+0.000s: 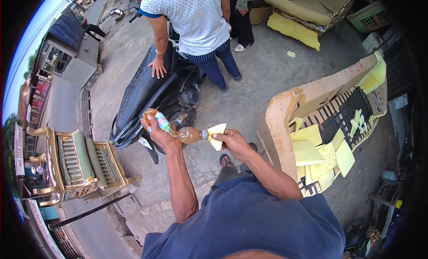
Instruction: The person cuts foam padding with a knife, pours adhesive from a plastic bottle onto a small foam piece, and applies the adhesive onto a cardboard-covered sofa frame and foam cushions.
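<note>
My left hand [161,135] is wrapped round a plastic bottle [188,134] holding amber-brown liquid, with a partly visible label. The bottle lies on its side, its mouth end turned to the right. Against that end sits a small piece of pale yellow foam [217,133], which my right hand [233,142] pinches by its right edge. Both hands are held out in front of my body, above the pavement.
A sofa frame [285,125] with cardboard sides and loose yellow foam sheets [307,153] stands at the right. Ahead, a person [187,25] rests a hand on a parked black motorbike [147,87]. A gold-trimmed chair frame [71,163] stands at the left.
</note>
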Demonstrator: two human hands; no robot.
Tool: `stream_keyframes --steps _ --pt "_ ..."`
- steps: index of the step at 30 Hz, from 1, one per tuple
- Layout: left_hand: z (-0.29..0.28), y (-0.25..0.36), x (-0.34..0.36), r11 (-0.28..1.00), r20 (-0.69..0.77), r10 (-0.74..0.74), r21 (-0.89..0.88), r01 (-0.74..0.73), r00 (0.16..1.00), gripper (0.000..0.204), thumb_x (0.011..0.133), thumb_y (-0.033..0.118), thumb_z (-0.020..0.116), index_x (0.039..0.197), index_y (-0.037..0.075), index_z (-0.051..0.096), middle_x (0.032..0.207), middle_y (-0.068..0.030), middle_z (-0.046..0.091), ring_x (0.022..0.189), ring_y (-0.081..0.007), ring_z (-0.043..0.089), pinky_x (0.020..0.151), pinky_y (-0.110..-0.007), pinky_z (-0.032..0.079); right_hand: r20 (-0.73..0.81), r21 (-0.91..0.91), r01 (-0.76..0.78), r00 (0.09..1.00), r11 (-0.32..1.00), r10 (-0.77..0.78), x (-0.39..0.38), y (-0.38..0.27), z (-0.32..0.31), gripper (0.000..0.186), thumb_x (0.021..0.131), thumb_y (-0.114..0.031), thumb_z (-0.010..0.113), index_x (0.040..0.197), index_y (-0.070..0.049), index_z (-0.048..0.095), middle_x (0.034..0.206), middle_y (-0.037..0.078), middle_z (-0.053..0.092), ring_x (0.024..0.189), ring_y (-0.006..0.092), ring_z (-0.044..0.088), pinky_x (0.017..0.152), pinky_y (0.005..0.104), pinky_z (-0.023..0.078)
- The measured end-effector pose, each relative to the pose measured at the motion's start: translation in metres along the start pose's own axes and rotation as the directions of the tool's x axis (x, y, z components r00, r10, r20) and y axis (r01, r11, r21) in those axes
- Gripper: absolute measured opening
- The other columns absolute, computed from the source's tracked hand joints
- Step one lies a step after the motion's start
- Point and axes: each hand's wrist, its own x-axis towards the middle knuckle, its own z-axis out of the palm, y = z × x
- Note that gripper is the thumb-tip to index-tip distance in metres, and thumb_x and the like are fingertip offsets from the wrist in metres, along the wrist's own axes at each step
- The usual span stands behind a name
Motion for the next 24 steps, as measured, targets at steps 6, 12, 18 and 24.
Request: stream_keyframes --steps 6,12,18,24 --pt "-0.004 -0.022 -0.007 0.934 -0.054 0.334 0.154 -0.323 0.941 0.024 0.097 0.025 0.065 0.107 0.004 0.062 0.098 -0.0029 0.061 0.084 -0.0113 0.056 0.075 -0.03 0.045 0.21 0.123 0.081 0.972 0.989 -0.105 -0.013 -0.017 0.012 0.032 0.088 -0.018 0.071 0.114 0.001 0.069 0.1 0.006 0.071 0.085 0.0102 0.062 0.076 0.0269 0.047" --pt "-0.051 -0.051 -0.008 0.976 -0.137 0.206 -0.047 -0.214 0.969 0.022 0.101 0.031 0.055 0.114 0.013 0.054 0.097 -0.001 0.057 0.083 -0.0144 0.057 0.072 -0.031 0.047 -0.425 -0.373 -0.023 0.893 0.928 -0.149 0.052 -0.043 -0.181 0.031 0.088 -0.017 0.07 0.114 0.001 0.068 0.096 0.008 0.072 0.077 0.0112 0.063 0.068 0.0272 0.049" --pt "-0.069 -0.059 -0.022 0.999 -0.236 -0.032 0.024 0.039 0.971 0.028 0.096 0.05 0.055 0.107 0.024 0.051 0.089 0.0032 0.054 0.061 -0.0106 0.052 0.047 -0.026 0.04 -0.583 -0.786 -0.309 0.657 0.536 -0.477 0.104 -0.062 -0.385 0.04 0.083 -0.028 0.07 0.116 -0.004 0.069 0.106 0.014 0.073 0.099 0.03 0.07 0.088 0.038 0.052" --pt "-0.045 -0.04 -0.053 0.993 -0.297 -0.004 0.108 0.038 0.955 0.023 0.096 0.044 0.058 0.107 0.023 0.054 0.089 0.0034 0.053 0.057 -0.0118 0.05 0.044 -0.026 0.039 -0.011 -0.981 0.076 0.899 0.18 -0.438 0.086 0.001 -0.313 0.03 0.077 -0.01 0.065 0.105 -0.008 0.075 0.103 0.022 0.063 0.1 0.0386 0.063 0.087 0.0457 0.053"
